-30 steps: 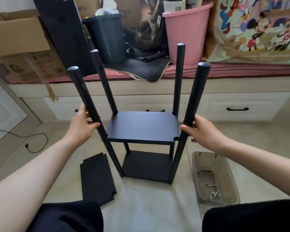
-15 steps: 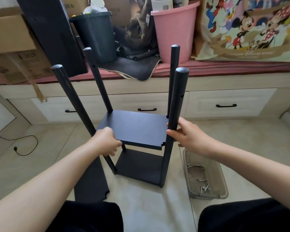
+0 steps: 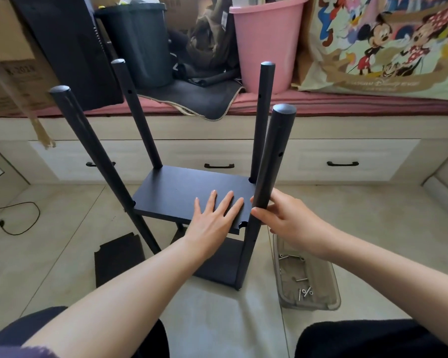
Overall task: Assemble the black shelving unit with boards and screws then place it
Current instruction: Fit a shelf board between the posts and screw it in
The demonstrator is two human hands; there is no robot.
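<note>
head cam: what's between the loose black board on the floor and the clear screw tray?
In the head view, the shelving unit's base: its bottom board and near-right post stand between the loose black board and the screw tray; pale floor tile either side.

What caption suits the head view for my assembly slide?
Left hand flat on shelf board, right hand gripping a front post.

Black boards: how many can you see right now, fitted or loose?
3. The upper shelf under the left hand, the bottom shelf below it, and a loose board on the floor at left. Others may be hidden.
</note>
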